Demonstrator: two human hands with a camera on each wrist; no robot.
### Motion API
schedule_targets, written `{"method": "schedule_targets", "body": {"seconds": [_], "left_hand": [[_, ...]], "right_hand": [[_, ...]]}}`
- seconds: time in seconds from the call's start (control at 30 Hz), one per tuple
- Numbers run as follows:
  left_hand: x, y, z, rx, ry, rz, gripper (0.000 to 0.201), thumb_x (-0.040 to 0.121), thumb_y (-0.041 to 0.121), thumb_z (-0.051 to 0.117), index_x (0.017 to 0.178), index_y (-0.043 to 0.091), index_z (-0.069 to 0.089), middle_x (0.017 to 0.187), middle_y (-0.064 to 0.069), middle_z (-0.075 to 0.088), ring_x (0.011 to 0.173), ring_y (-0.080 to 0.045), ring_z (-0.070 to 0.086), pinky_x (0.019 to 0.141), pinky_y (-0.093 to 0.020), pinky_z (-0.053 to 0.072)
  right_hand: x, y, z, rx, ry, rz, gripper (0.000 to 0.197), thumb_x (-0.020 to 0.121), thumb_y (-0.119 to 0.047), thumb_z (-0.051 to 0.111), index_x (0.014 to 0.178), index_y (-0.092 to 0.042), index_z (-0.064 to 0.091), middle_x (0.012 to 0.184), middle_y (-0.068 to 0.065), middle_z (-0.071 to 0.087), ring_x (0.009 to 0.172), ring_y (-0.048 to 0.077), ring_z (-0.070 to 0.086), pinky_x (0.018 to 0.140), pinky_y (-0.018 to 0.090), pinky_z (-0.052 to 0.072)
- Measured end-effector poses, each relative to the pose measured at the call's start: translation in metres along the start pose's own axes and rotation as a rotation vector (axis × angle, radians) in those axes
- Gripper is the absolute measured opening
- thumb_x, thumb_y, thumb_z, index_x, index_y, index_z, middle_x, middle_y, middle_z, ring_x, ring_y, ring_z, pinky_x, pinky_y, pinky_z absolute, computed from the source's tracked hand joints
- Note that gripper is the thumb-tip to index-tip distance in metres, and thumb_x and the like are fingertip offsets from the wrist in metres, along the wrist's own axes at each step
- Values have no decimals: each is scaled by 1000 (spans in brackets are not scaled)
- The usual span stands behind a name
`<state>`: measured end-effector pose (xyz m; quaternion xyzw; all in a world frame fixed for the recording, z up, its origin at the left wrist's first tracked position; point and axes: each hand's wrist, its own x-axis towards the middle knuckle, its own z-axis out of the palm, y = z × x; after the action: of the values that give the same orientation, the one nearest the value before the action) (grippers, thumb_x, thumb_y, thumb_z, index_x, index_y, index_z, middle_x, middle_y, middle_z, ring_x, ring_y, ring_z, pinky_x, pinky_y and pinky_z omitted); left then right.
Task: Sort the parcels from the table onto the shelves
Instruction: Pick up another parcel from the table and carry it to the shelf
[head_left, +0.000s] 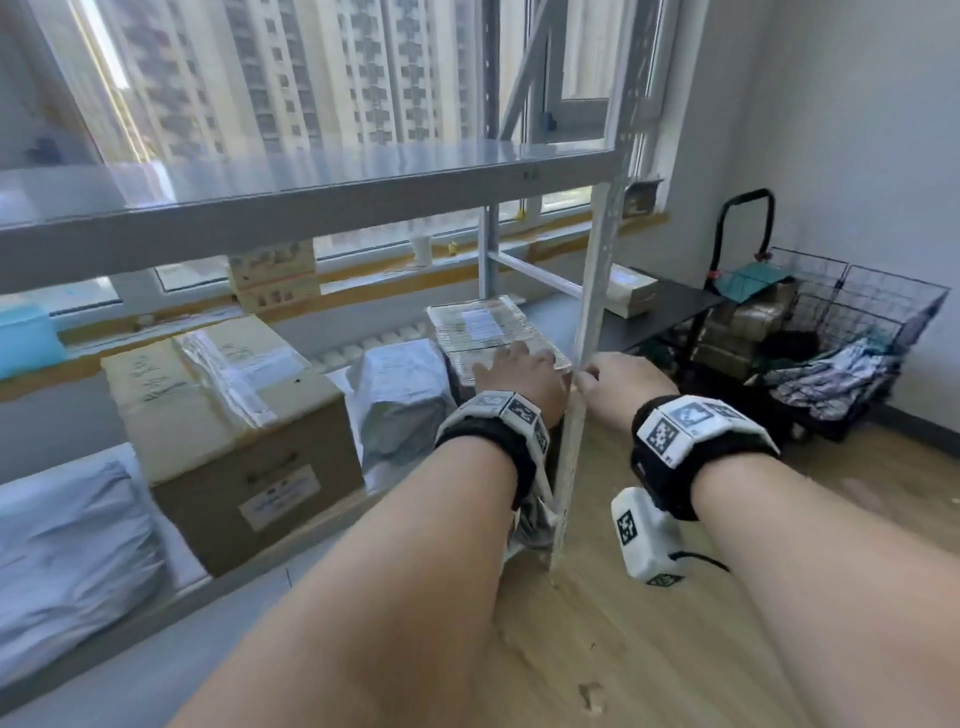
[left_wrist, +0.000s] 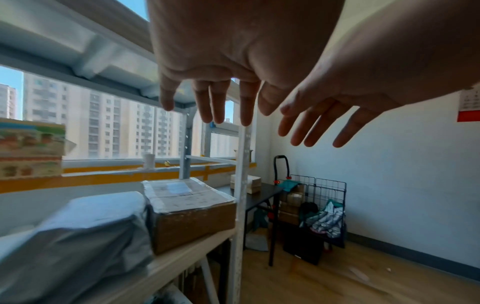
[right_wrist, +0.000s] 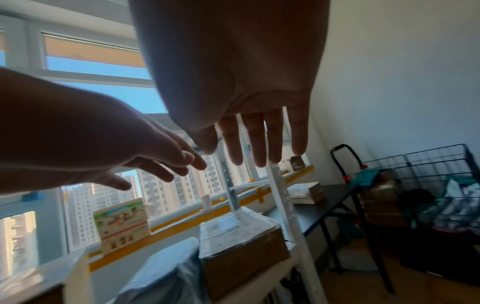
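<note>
A tape-wrapped cardboard parcel sits at the right end of the middle shelf, against the white corner post. My left hand hovers over its near edge with fingers straight, holding nothing. My right hand is just right of the post, level with the left hand, fingers spread and empty. A small pale parcel lies on the black table beyond the post.
The same shelf also holds a grey poly bag, a large cardboard box and another grey bag further left. The upper shelf board is bare. A wire cart with bags and boxes stands by the right wall on the wooden floor.
</note>
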<state>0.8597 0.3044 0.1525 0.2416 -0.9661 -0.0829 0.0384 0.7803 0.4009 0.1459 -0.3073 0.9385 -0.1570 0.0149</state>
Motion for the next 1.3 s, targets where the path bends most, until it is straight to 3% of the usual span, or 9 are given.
{"method": "schedule_targets", "body": {"seconds": [0.1, 0.2, 0.3, 0.43, 0.57, 0.73, 0.83, 1.17, 1.3], "left_hand": [[30, 38, 23, 14, -46, -4, 44, 98, 33, 38, 140, 25, 47, 148, -9, 40, 140, -32, 31, 112, -58, 25], [60, 71, 40, 14, -64, 8, 43, 99, 32, 35, 139, 22, 47, 146, -10, 42, 139, -33, 33, 111, -55, 27], [95, 99, 58, -16, -63, 24, 42, 100, 29, 35, 139, 20, 47, 145, -10, 43, 138, -33, 35, 109, -52, 29], [157, 131, 84, -34, -70, 59, 41, 101, 33, 36, 137, 17, 46, 142, -11, 46, 135, -32, 40, 103, -47, 37], [233, 158, 101, -80, -91, 79, 42, 102, 34, 37, 138, 15, 45, 141, -12, 46, 133, -31, 41, 103, -45, 38], [323, 190, 105, -129, -94, 91, 39, 101, 31, 37, 133, 12, 47, 138, -13, 48, 129, -32, 44, 102, -46, 40], [369, 209, 108, -120, -100, 85, 38, 102, 31, 36, 134, 13, 47, 137, -12, 48, 129, -31, 44, 101, -45, 39], [511, 262, 137, -123, -99, 7, 41, 101, 30, 37, 140, 17, 42, 140, -10, 47, 130, -30, 43, 99, -43, 39], [578, 293, 151, -143, -96, -63, 38, 101, 30, 37, 135, 16, 45, 138, -11, 47, 128, -30, 44, 99, -44, 39]], "right_hand": [[15, 52, 1, 13, -19, 50, 38, 95, -39, 40, 107, -12, 64, 113, 14, 66, 104, 32, 61, 78, 36, 45], [37, 95, 2, 16, -33, 95, 36, 94, -39, 39, 99, -13, 64, 109, 12, 67, 99, 32, 61, 75, 35, 44], [65, 132, 4, 9, -42, 136, 36, 96, -36, 38, 105, -11, 63, 109, 12, 66, 101, 32, 61, 72, 33, 41], [119, 177, 6, -1, -43, 173, 32, 96, -37, 38, 97, -13, 60, 106, 12, 67, 91, 30, 59, 70, 33, 41], [185, 219, 5, -4, -44, 211, 34, 95, -37, 40, 99, -13, 64, 104, 10, 67, 95, 30, 62, 71, 34, 43], [260, 262, -6, 6, -75, 255, 28, 93, -34, 39, 79, -17, 55, 90, 9, 62, 83, 29, 58, 63, 34, 39], [301, 286, -12, 5, -65, 269, 29, 94, -34, 38, 89, -14, 59, 93, 9, 63, 85, 29, 58, 65, 33, 40], [441, 369, -20, 13, -74, 237, 33, 95, -35, 37, 93, -13, 61, 94, 10, 65, 89, 31, 61, 72, 35, 47], [511, 416, -28, 2, -62, 193, 33, 95, -35, 38, 101, -14, 63, 103, 9, 66, 94, 30, 61, 74, 33, 45]]}}
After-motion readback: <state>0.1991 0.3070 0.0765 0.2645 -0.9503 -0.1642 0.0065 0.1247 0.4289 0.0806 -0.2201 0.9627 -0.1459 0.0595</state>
